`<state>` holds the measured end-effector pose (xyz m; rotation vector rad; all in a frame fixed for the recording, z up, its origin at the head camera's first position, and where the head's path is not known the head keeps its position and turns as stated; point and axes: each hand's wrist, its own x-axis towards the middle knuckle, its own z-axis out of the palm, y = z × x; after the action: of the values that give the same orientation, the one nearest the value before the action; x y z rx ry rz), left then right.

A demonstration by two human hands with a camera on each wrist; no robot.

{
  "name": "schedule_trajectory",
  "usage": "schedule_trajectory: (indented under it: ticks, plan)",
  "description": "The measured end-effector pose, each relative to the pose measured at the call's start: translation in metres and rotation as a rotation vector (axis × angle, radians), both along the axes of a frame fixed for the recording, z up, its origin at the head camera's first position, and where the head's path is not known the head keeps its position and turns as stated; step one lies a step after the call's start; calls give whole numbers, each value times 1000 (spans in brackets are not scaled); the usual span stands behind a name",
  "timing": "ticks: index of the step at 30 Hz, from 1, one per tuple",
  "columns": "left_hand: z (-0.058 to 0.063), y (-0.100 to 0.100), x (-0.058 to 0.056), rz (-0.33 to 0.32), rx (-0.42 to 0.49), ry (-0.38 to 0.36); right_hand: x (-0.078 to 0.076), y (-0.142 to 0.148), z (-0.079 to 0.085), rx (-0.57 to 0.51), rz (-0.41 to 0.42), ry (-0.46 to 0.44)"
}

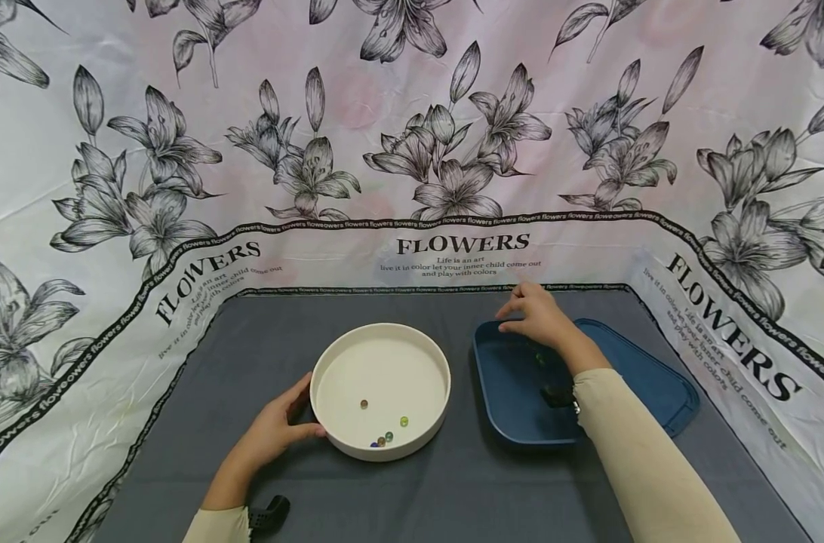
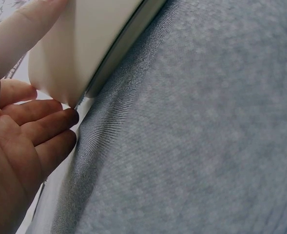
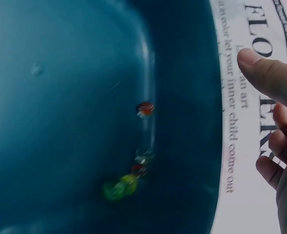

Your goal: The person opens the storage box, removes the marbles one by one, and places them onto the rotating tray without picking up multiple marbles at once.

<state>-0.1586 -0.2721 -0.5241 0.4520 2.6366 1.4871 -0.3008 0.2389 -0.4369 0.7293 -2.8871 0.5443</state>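
Observation:
A round cream bowl (image 1: 385, 354) stands on the grey cloth, with several small glass marbles (image 1: 404, 421) in its nearer half. My left hand (image 1: 276, 430) touches the bowl's left outer wall, its fingers and thumb spread along it; the left wrist view shows the fingertips (image 2: 67, 117) meeting the wall. Right of the bowl is a deep blue tray (image 1: 521, 422). Above its far edge hovers my right hand (image 1: 537, 320), fingers loosely bent, nothing visible between them. Along one inner side of the tray lie several marbles (image 3: 144, 108), red, clear, yellow and green, slightly blurred.
A second blue piece, like a lid or shallow tray (image 1: 656, 385), lies right of the deep tray, partly behind my right forearm. The grey cloth (image 1: 385, 498) has a white border printed with flowers and lettering (image 1: 462, 243). A dark band (image 1: 269, 515) is on my left wrist.

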Motion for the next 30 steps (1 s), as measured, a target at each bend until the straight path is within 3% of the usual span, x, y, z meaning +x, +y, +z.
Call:
schedule_trajectory:
  ticks: [10,20,30]
  plan:
    - [1,-2,-1,-9,-1,34,1,12,-19,95,-52,-36]
    - [-1,-1,1,-14,21,9,3,20,-42,121,-171,-21]
    - [1,-1,1,0,-3,4,7,16,-42,149,-209,0]
